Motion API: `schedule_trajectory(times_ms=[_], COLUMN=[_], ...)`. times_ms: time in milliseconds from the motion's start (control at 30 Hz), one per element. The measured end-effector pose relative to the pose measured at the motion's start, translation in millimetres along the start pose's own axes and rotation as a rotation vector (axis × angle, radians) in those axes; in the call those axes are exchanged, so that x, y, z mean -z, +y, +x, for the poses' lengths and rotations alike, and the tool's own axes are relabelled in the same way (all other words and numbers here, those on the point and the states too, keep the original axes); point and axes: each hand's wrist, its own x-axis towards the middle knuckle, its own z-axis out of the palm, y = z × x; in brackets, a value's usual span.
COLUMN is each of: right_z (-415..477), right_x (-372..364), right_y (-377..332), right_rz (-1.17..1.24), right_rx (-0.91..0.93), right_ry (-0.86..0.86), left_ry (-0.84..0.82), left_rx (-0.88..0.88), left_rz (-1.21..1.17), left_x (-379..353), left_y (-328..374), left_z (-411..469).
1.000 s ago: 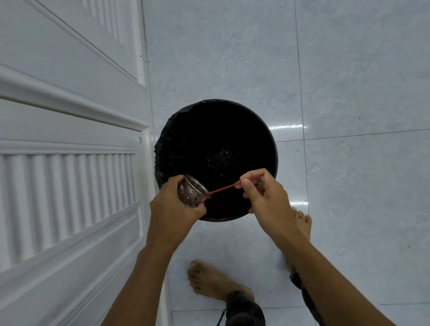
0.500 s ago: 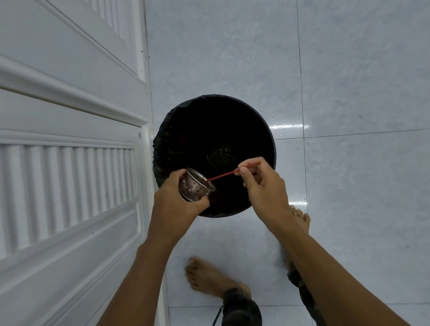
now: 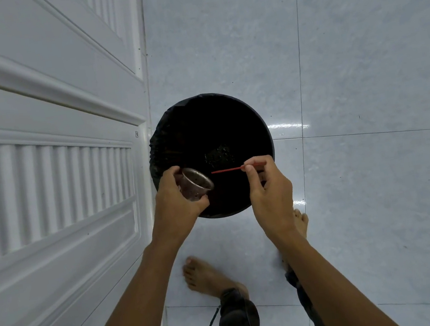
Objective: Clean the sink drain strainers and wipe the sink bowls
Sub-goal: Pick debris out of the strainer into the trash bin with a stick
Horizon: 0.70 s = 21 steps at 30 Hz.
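Head view, looking straight down. Left hand [image 3: 178,207] is closed around a metal drain strainer [image 3: 196,183], fingers wrapped on its perforated wall, thumb under the lower rim. The strainer is a short cup tilted on its side; its axis runs roughly level, open mouth facing right and a little up, toward the other hand. It hangs over the left part of a round black bin [image 3: 211,155], inside the bin's rim.

Right hand [image 3: 269,186] pinches a thin red stick [image 3: 227,170] between thumb and forefinger, other fingers curled in. The stick's long axis lies nearly horizontal in the picture, free tip pointing left at the strainer's mouth. Tip and rim are apart, with a short gap between them.

Dark specks lie at the bottom of the bin, beyond the stick.

The bin stands on a pale tiled floor [image 3: 360,57], its left rim just beside a white panelled cabinet door [image 3: 50,173]. Open floor lies to the right of and beyond the bin. Two bare feet stand on the near side.
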Motion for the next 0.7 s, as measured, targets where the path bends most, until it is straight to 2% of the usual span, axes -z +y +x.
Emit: schedule_trajectory(times_ms=[167, 367, 533, 600, 700], right_z=[-5, -2, -16, -14, -7], right_x=[12, 5, 8, 19, 21], right_y=[-16, -33, -35, -33, -34], right_rz=[0.079, -0.051, -0.200, -0.248, -0.198], right_rx=[0.061, 0.165, 0.277, 0.297, 0.266], right_ry=[-0.097, -0.056, -0.188, -0.144, -0.072], left_ry=[0.110, 0.137, 0.184, 0.176, 0.165], left_rx=[-0.068, -0.206, -0.208, -0.224, -0.249], left_rz=[-0.016, -0.106, -0.128, -0.104, -0.074], left_x=[-7, -17, -12, -9, -8], left_y=[6, 26, 31, 29, 30], left_z=[0, -3, 1, 1, -1])
